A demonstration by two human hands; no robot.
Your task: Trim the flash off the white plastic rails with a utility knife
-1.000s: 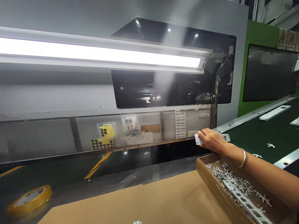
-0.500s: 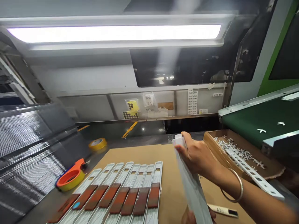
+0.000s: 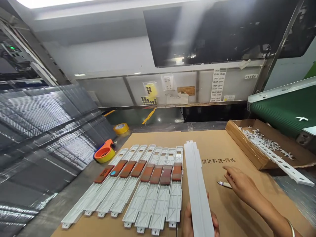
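My left hand (image 3: 188,220) grips the lower end of a long white plastic strip (image 3: 198,187), which is held tilted up above the cardboard. Its fingers show on both sides of the strip. To the right, my right hand (image 3: 243,185) is over a small craft knife (image 3: 224,184), fingers stretched out and slightly bent. The knife's metal tip and part of its pale handle show; the rest is hidden under the hand. Left of the held strip lie several similar white strips (image 3: 143,205) side by side, with reddish-brown blocks (image 3: 149,172) across them.
A cardboard box (image 3: 247,153) at right holds many small white pieces and a long slotted white strip (image 3: 281,163). Behind it is a green conveyor belt (image 3: 278,113). Left stand an orange tape dispenser (image 3: 103,153), a yellow tape roll (image 3: 121,128) and stacked grey sheets (image 3: 44,131).
My right hand has let go of the strip's upper end and moved right and down to the knife. My left hand still holds the strip. The camera view has tipped downward.
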